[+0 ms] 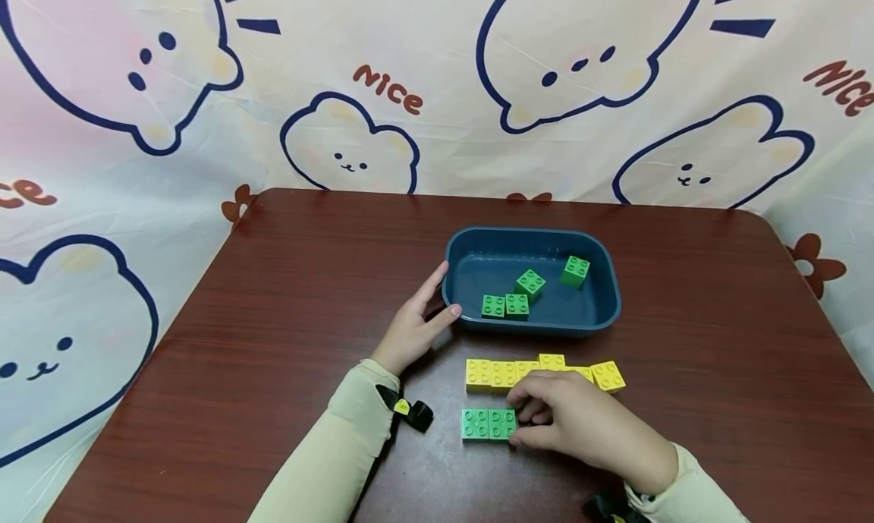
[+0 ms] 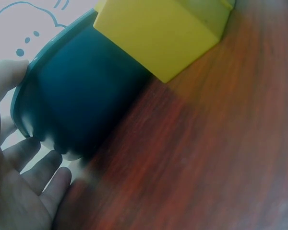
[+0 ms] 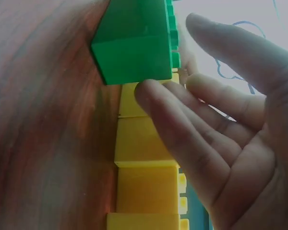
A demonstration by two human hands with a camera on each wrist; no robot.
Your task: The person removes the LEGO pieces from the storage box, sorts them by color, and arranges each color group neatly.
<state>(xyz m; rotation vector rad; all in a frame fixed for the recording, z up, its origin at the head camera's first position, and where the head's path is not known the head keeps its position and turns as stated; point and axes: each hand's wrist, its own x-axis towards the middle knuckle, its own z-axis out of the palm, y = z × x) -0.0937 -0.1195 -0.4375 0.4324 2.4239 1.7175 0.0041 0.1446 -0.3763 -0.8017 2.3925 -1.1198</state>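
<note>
My left hand holds the left end of a dark blue plastic bin, thumb at its front corner and fingers along its end wall. In the left wrist view, several fingertips touch the wall of the bin. My right hand is at the right end of two green toy building blocks lying side by side. In the right wrist view, the index fingertip overlaps the edge of a green block, with the thumb apart from it. Behind them runs a row of yellow building blocks, partly hidden by the right hand.
Several green building blocks lie inside the bin. One yellow block sits further back than its row. The brown wooden table meets a printed cloth backdrop at its far edge.
</note>
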